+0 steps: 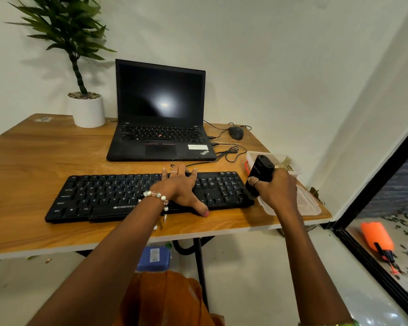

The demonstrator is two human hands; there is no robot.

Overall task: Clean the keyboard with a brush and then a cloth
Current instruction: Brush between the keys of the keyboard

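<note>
On the wooden table (45,156), near its front edge, lies the long black plastic keyboard (118,198). It is the thing to be cleaned. The left hand (181,189) rests flat on the keys at about the middle, with its fingers (180,169) straight and spread apart, reaching to the far edge. It seems to be holding the keyboard down so it will not slide.

At 3 o'clock from the keyboard, right by its number keys, the right hand (277,192) grips a chunky black brush tool (259,176). The fingers are curled tight around its body. The lower end points down at the keyboard's right corner, but I cannot tell if the bristles touch the keys.

This looks like the brush step, near its start at the right end. The next move calls for sweeping the brush across the rows while the left hand keeps the keyboard steady and shifts out of the way. No cloth can be seen yet.

At 12 o'clock sits an open black laptop (160,114), with a black mouse (236,132) at 1 o'clock. A clear plastic box (290,165) and a clear lid (309,205) sit at 3 o'clock. A green plant in a white pot (87,109) stands at 11 o'clock.
</note>
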